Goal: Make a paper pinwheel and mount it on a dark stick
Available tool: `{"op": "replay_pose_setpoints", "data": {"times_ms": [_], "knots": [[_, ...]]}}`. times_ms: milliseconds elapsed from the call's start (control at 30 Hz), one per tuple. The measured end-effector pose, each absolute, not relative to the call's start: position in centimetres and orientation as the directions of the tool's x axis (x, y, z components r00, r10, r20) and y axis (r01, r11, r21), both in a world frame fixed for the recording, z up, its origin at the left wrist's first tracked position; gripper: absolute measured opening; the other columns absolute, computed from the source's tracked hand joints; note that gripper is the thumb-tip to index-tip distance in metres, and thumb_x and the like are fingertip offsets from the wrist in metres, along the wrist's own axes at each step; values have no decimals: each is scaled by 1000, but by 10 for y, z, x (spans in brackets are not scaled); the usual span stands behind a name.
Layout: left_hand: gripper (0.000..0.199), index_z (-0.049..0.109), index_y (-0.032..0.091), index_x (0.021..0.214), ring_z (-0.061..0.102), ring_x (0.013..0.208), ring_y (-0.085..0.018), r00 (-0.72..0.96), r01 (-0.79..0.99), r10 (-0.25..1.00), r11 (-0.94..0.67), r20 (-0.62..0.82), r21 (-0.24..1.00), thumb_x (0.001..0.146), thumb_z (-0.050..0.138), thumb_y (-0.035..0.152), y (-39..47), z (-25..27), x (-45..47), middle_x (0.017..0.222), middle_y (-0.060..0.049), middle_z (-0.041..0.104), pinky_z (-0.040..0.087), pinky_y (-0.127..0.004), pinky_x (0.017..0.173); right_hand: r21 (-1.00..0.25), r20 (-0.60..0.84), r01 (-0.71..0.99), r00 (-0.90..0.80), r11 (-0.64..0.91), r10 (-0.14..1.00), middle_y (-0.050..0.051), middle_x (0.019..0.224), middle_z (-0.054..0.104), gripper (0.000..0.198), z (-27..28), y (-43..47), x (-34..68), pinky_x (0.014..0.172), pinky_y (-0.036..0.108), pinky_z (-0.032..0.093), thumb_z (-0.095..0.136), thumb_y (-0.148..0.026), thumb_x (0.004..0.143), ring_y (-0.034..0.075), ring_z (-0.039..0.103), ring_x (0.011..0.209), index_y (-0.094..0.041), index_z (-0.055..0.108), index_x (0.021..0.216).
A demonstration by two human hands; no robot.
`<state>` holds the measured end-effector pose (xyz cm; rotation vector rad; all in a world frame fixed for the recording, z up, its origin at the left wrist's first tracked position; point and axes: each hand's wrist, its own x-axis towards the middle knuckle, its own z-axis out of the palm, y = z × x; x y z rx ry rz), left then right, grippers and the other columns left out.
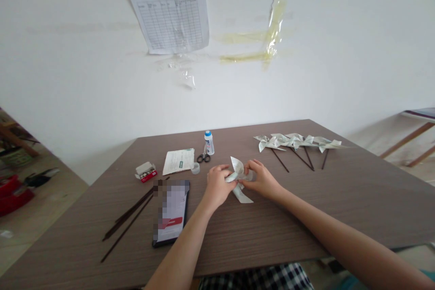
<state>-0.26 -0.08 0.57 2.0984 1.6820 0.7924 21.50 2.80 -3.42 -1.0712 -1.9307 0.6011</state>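
Both of my hands meet over the middle of the table around a paper pinwheel (243, 196) made of printed paper. My left hand (219, 183) is closed, its fingers pinching the pinwheel near its centre. From the other side my right hand (261, 180) grips it too, with thumb and fingertips at the folded blades. One blade points up and another sticks out below, toward me. No stick shows on this pinwheel. Several finished-looking pinwheels (295, 141) on dark sticks (281, 160) lie at the back right of the table.
Left of my hands lie a phone (174, 210), dark sticks (131, 210), a small red-and-white box (147, 172) and stacked paper (178, 161). Near the back stand a glue bottle (209, 143), scissors (203, 158) and a tape roll (195, 168). A wall (102, 77) rises behind the table.
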Motion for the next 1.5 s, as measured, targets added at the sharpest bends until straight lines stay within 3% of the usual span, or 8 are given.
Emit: {"op": "replay_pose_setpoints", "data": {"times_ms": [67, 167, 333, 500, 1000, 1500], "knots": [[12, 95, 24, 100, 72, 149, -38, 147, 784, 973, -223, 176, 580, 91, 90, 18, -2, 9, -2, 152, -12, 84, 52, -52, 132, -760, 417, 426, -259, 491, 871, -1, 95, 76, 34, -34, 28, 214, 114, 52, 59, 93, -30, 79, 27, 76, 97, -29, 61, 93], [15, 96, 26, 105, 68, 155, -38, 131, 801, 985, -173, 114, 573, 93, 89, 19, -4, 15, 0, 158, -12, 81, 50, -53, 135, -812, 376, 367, -264, 453, 888, 3, 105, 80, 38, -34, 28, 213, 99, 43, 63, 93, -29, 79, 27, 79, 102, -28, 63, 104], [18, 96, 27, 109, 69, 156, -37, 117, 825, 988, -151, 96, 544, 94, 89, 19, -7, 20, 2, 160, -10, 80, 49, -51, 136, -798, 358, 378, -328, 469, 874, 4, 108, 87, 32, -34, 27, 211, 111, 48, 60, 90, -23, 85, 28, 84, 106, -27, 74, 112], [15, 96, 29, 108, 70, 154, -35, 107, 843, 989, -146, 106, 517, 96, 91, 23, -8, 21, 3, 160, -9, 80, 51, -50, 134, -719, 392, 466, -342, 516, 854, 4, 101, 89, 15, -35, 30, 211, 126, 56, 49, 89, -20, 87, 29, 82, 100, -26, 84, 101], [3, 94, 27, 100, 64, 158, -39, 85, 874, 992, -119, 93, 470, 98, 92, 27, -9, 21, 6, 163, -9, 78, 49, -55, 135, -674, 409, 523, -324, 522, 853, 3, 86, 83, 9, -33, 29, 210, 106, 46, 56, 91, -22, 84, 29, 78, 95, -27, 84, 81], [8, 91, 25, 92, 63, 158, -38, 91, 863, 991, -127, 98, 489, 99, 91, 25, -10, 21, 8, 163, -10, 78, 48, -57, 134, -707, 389, 507, -303, 492, 870, 3, 86, 81, 15, -32, 27, 208, 103, 44, 56, 91, -19, 83, 28, 76, 95, -26, 80, 76]]}}
